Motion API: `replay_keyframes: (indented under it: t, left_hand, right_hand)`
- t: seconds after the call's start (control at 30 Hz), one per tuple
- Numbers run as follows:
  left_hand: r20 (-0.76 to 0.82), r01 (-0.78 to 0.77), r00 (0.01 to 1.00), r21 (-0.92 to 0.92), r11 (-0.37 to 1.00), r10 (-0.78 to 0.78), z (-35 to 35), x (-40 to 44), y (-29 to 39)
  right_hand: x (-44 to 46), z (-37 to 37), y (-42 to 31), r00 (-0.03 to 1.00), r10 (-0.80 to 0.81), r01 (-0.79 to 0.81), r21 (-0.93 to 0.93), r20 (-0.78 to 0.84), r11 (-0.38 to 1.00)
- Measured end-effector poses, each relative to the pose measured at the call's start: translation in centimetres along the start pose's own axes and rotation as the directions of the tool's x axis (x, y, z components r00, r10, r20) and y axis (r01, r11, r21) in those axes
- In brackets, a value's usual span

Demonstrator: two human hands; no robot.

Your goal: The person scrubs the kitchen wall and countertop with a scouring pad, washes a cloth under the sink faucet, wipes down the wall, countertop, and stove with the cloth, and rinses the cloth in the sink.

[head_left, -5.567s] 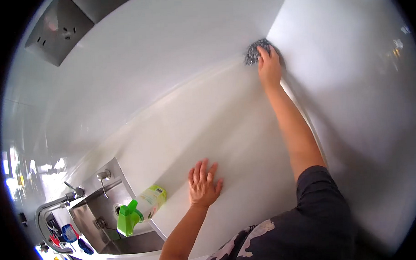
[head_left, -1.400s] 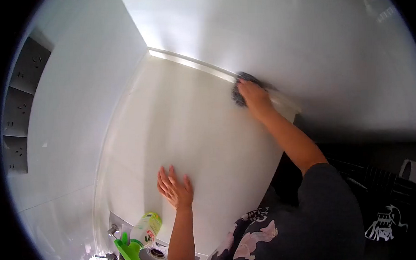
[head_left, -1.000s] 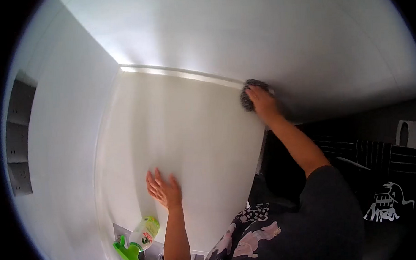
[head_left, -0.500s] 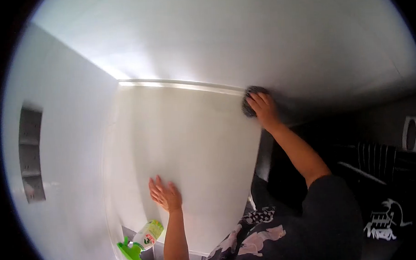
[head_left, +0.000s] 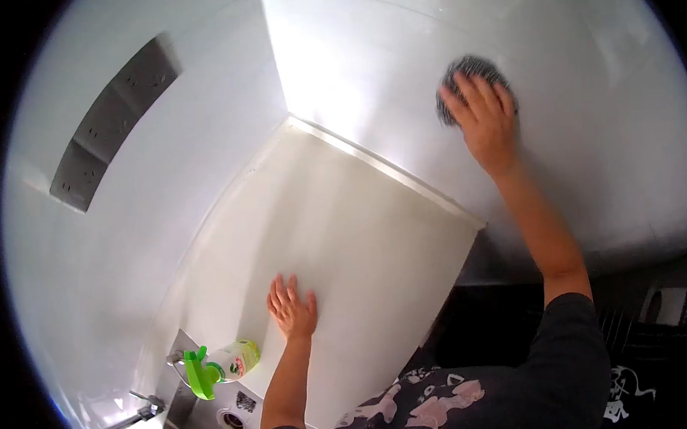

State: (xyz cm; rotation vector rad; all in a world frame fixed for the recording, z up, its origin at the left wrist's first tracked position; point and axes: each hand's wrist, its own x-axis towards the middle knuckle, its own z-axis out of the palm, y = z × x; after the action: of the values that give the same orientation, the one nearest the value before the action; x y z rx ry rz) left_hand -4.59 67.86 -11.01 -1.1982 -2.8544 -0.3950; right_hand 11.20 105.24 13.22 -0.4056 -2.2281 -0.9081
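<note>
My right hand presses a dark grey, mesh-textured scouring cloth flat against the glossy white wall, above the back of the counter. The fingers lie spread over the cloth, with its edges showing around them. My left hand rests palm down on the cream countertop, fingers apart and holding nothing. To the left of that hand a spray bottle with a green trigger head stands near the sink, its label light green and white.
A grey socket strip is fixed to the left wall. At lower left there is a sink with a drain and a tap. A raised lip runs along the counter's back edge. Dark shapes lie beyond the counter's right end.
My right hand has moved the scouring cloth up from the counter's back right corner onto the wall. My left hand stays on the counter. The camera view has tilted and turned.
</note>
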Motion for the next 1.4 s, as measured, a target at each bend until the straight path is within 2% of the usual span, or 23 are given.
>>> replay_keyframes:
  t: [0.03,0.1,0.17,0.23,0.33,0.37,0.43,0.5,0.57,0.63,0.7,0.77,0.83,0.9,0.97,1.03,1.1,1.13,1.2,1.23,1.3,1.37,1.4]
  left_hand:
    - [0.012,0.012,1.000,0.003,1.000,-0.012,0.1,0.1,0.0]
    - [0.025,0.042,0.999,-0.011,0.999,-0.041,0.0,0.1,0.0]
    - [0.030,0.022,0.999,-0.047,0.999,-0.021,-0.3,0.4,-0.1]
    - [0.064,0.047,0.997,-0.044,0.998,-0.044,0.1,0.0,-0.3]
    - [0.071,0.041,0.997,-0.034,0.999,-0.038,-0.3,0.5,-0.8]
    - [0.076,0.027,0.997,-0.040,0.999,-0.024,-0.3,0.2,-0.8]
    - [0.035,0.011,0.999,-0.060,0.998,-0.009,-0.1,0.2,-0.7]
    - [0.085,0.052,0.995,-0.043,0.998,-0.048,-0.5,0.5,-0.7]
    - [0.081,0.063,0.995,-0.055,0.996,-0.058,-0.5,0.6,-0.7]
    - [0.073,0.062,0.996,-0.061,0.996,-0.058,-0.4,0.3,-0.7]
    - [0.100,0.060,0.994,-0.071,0.996,-0.053,-0.3,0.5,-1.0]
    - [0.080,0.068,0.995,-0.075,0.995,-0.062,-0.6,1.0,-1.3]
    - [0.117,0.058,0.992,-0.094,0.994,-0.047,-0.8,0.0,-0.7]
    - [0.039,0.044,0.998,-0.120,0.992,-0.040,-1.1,0.6,-0.9]
    - [0.084,0.037,0.996,-0.129,0.991,-0.026,-1.5,0.7,-0.6]
    - [0.152,0.094,0.986,-0.138,0.986,-0.072,-1.6,0.8,-0.4]
    - [0.121,0.064,0.992,-0.151,0.986,-0.046,-1.4,0.7,-0.4]
    - [0.084,0.058,0.995,-0.135,0.989,-0.047,-1.3,0.6,-0.4]
    - [0.045,0.040,0.998,-0.127,0.991,-0.034,-1.4,0.4,-0.5]
    - [0.057,0.040,0.998,-0.122,0.992,-0.033,-1.5,0.5,-0.5]
    - [0.065,0.043,0.997,-0.133,0.990,-0.034,-1.3,0.1,-0.5]
    - [0.061,0.031,0.998,-0.081,0.996,-0.026,-1.2,-0.2,-1.0]
    - [0.071,0.033,0.997,-0.081,0.996,-0.027,-1.1,-0.6,-1.0]
  right_hand:
    - [2.2,1.1,-0.7,0.999,0.013,-0.017,-0.111,-0.032,0.994]
    - [4.4,4.3,-4.5,0.995,0.013,-0.003,-0.103,0.096,0.995]
    - [4.6,9.6,-9.8,0.868,-0.136,0.156,-0.002,0.478,0.988]
    - [-1.3,17.1,-14.4,0.832,-0.363,0.390,0.022,0.419,0.920]
    - [-0.3,16.1,-13.2,0.675,-0.452,0.526,0.050,0.584,0.849]
    - [2.7,14.6,-10.6,0.767,-0.363,0.449,-0.038,0.529,0.893]
    - [10.8,9.2,-5.9,0.945,-0.233,0.286,-0.233,0.229,0.930]
    - [15.1,8.3,-4.8,0.993,-0.121,0.120,-0.233,0.009,0.965]
    - [14.5,12.4,-8.3,0.977,-0.101,0.171,-0.410,0.187,0.896]
    - [7.9,18.3,-13.3,0.859,-0.315,0.385,-0.104,0.403,0.917]
    - [3.0,19.9,-16.2,0.809,-0.535,0.485,0.239,0.242,0.841]
    - [6.5,21.7,-15.3,0.784,-0.441,0.522,-0.080,0.437,0.849]
    - [14.6,18.4,-12.1,0.916,-0.381,0.400,-0.198,0.126,0.895]
    - [22.0,15.6,-10.6,0.966,-0.244,0.229,-0.155,-0.087,0.961]
    - [19.9,18.8,-12.6,0.982,-0.181,0.186,-0.170,0.048,0.968]
    - [12.4,24.1,-15.7,0.915,-0.306,0.339,-0.093,0.263,0.936]
    - [8.6,20.5,-13.9,0.835,-0.547,0.532,0.171,0.058,0.829]
    - [11.3,20.1,-12.2,0.740,-0.666,0.633,-0.429,0.092,0.644]
    - [15.6,13.2,-6.4,0.933,-0.357,0.360,-0.092,0.054,0.928]
    - [20.2,8.9,-3.3,0.966,-0.123,0.140,-0.059,0.227,0.988]
    - [25.0,2.5,2.1,0.952,-0.208,0.131,-0.313,-0.226,0.941]
    - [25.1,2.0,1.8,0.955,-0.130,0.047,-0.294,-0.268,0.954]
    - [23.0,3.7,0.0,0.986,-0.118,0.074,-0.327,-0.117,0.942]
